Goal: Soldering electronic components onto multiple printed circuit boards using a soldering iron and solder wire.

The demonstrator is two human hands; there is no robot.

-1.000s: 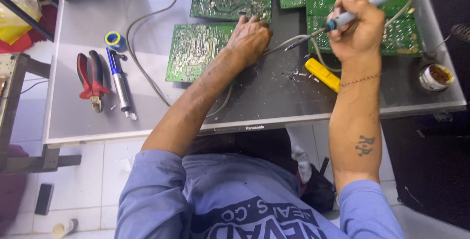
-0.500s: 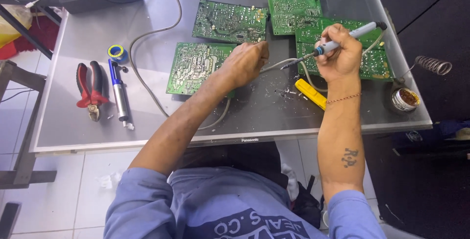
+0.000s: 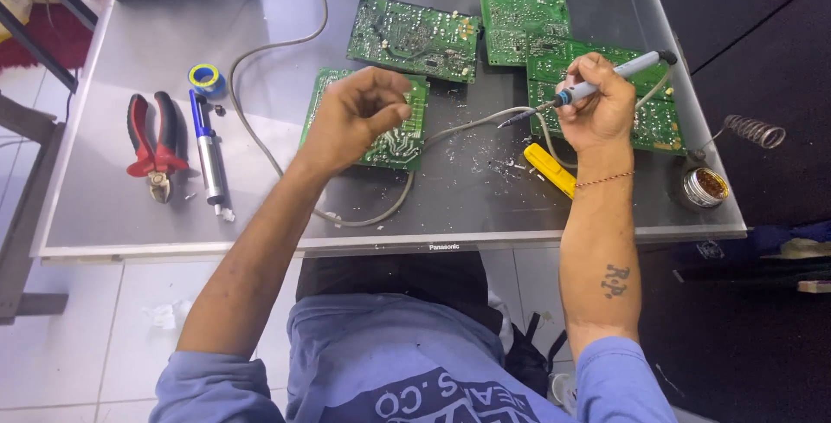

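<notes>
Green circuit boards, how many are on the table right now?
4. One under the left hand at, one behind it, one at the far middle, one beneath the right hand at. None looks hidden.

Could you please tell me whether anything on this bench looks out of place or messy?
Small pale flecks lie scattered on the grey work surface between the near circuit board and the yellow tool. Otherwise, nothing looks spilled or broken.

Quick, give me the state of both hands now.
Left hand: curled loosely above a green circuit board, holding nothing visible.
Right hand: closed on the soldering iron.
</notes>
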